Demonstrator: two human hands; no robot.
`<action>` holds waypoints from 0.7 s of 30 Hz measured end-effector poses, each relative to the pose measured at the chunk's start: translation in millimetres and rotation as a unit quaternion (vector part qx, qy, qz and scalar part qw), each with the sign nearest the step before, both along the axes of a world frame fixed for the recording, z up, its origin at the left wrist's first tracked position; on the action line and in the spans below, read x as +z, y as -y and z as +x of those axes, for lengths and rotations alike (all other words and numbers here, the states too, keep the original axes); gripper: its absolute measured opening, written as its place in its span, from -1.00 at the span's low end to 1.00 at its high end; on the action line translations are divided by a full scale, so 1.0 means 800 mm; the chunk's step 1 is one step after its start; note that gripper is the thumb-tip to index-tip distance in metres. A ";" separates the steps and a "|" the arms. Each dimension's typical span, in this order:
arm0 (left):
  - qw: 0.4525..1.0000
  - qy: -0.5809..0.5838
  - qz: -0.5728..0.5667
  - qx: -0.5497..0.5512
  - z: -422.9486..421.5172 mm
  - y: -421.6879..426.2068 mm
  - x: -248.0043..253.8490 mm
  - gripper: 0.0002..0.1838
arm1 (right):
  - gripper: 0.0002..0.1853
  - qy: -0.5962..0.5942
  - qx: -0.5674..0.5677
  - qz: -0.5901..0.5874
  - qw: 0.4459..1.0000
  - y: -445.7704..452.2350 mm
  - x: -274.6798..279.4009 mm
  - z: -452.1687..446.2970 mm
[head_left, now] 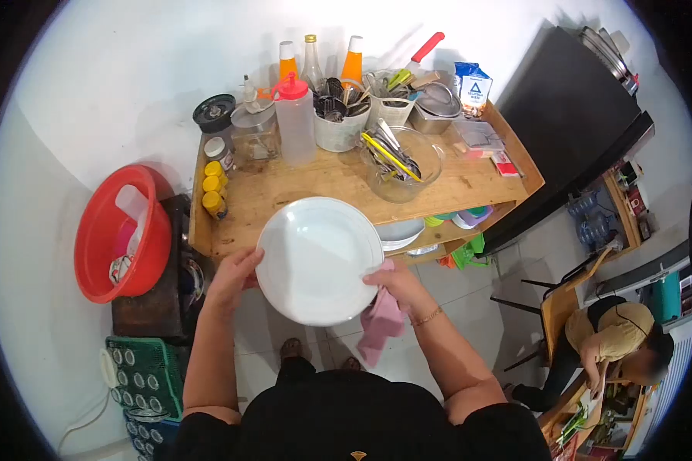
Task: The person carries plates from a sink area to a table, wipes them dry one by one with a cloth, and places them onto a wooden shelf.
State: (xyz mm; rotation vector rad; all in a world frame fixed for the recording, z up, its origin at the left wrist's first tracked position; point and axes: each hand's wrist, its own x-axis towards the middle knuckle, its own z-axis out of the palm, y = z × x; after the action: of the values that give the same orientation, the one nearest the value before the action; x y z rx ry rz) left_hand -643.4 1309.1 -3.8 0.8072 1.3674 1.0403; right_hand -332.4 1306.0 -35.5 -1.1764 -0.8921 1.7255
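A large white plate (320,261) is held level in front of my body, over the front edge of the wooden shelf table (300,201). My left hand (240,276) grips its left rim, fingers curled underneath. At the right rim, my right hand (398,283) pinches the plate with the thumb on top. A pink cloth (381,324) is also in my right hand and hangs below it. Behind the plate stand a clear bowl of cutlery (398,183) and a pitcher with a red lid (295,127).
Utensil holders (342,132), bottles and jars line the table's back. More plates (400,232) lie on the lower shelf. A red basin (158,253) and green crate (165,369) are left, a black fridge (553,115) right. Another person (619,334) sits at lower right.
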 end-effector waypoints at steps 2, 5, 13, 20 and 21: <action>0.986 0.130 -0.073 -0.071 0.006 0.011 -0.019 -0.50 | -0.67 0.020 0.057 -0.022 0.998 0.019 0.007 0.014; 0.965 0.226 -0.085 -0.101 0.043 0.037 -0.031 -0.61 | -0.73 0.085 0.081 -0.027 0.993 0.049 0.014 0.033; 0.982 0.171 -0.053 -0.063 0.079 0.070 -0.037 -0.54 | -0.64 0.044 0.027 -0.047 0.998 0.108 0.142 0.058; 0.974 0.223 -0.018 -0.044 0.134 0.097 -0.030 -0.49 | -0.56 0.609 0.033 0.398 0.685 0.072 0.086 0.002; 0.977 0.210 0.020 -0.042 0.140 0.101 -0.026 -0.50 | -0.56 0.759 -0.041 0.405 0.507 0.069 0.059 -0.007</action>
State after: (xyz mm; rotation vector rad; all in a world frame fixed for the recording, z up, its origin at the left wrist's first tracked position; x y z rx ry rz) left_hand -531.5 1228.2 -24.6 0.6229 0.9476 1.1009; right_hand -338.1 1251.1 11.8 -1.7275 -2.1710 -0.4815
